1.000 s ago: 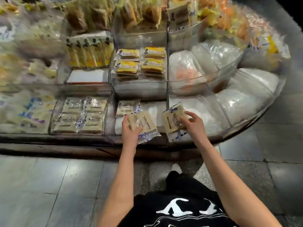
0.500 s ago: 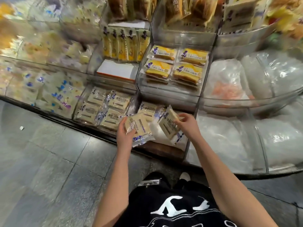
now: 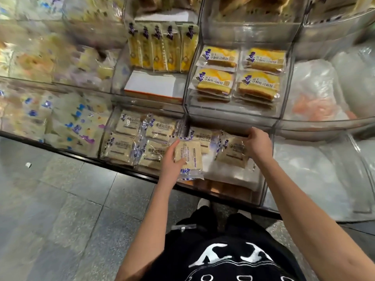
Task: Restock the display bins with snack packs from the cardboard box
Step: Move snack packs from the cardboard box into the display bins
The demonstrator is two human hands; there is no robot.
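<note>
Left hand (image 3: 172, 162): grips left pack (image 3: 188, 154) at its left edge, thumb on top; fingers are under the pack, mostly hidden.
Left pack: pale, flat, blue print. Held over the near left corner of the bin (image 3: 229, 176), near end sticking out past the bin's front.
Right hand (image 3: 258, 144): fingers curled over the far right corner of right pack (image 3: 231, 153), pinching it.
Right pack: pale, tilted, inside the bin on its right side, over the white liner. Cannot tell if it lies flat.
Bin: clear, low row, middle. Third pack (image 3: 199, 136) lies at its far left, partly under the left pack.
Left bin (image 3: 107, 126): just left of the bin, holds four packs (image 3: 140, 140), two by two.
Upper bin (image 3: 233, 113): far side, one row up, yellow packs (image 3: 237, 72) two by two, stacked.
Upright packs (image 3: 162, 49): row of yellow ones left of the upper bin, white box (image 3: 154, 86) in front of them.
Right side: clear bags (image 3: 316, 92), blurred.
Floor (image 3: 60, 209): grey tiles.
Shirt (image 3: 233, 260): black, white print.
</note>
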